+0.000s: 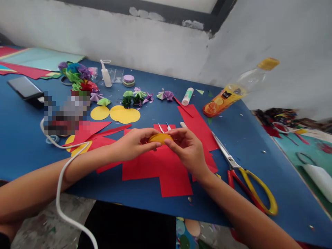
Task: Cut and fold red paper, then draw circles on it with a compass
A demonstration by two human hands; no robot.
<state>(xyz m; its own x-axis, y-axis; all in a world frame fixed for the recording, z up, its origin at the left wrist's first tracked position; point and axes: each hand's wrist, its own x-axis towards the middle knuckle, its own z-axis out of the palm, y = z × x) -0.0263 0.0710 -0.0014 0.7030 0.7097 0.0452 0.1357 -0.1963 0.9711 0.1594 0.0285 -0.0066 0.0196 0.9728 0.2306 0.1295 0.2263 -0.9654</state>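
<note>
Between my two hands is a yellow paper piece (160,138), curved or folded, held above red paper sheets (145,166) on the blue table. My left hand (138,143) pinches its left end between thumb and fingers. My right hand (188,148) grips the right end, thumb in front. Just behind the hands, thin pointed metal tips (161,128) show; the rest of that tool is hidden. Yellow paper circles (125,114) lie beyond the hands, near green and purple folded paper pieces (135,98).
Large scissors (233,164) with red and yellow handles lie at the right, below a leaning orange drink bottle (225,98). A glue stick (187,96) and white squeeze bottle (106,76) are farther back. A white cable (61,173) crosses my left forearm.
</note>
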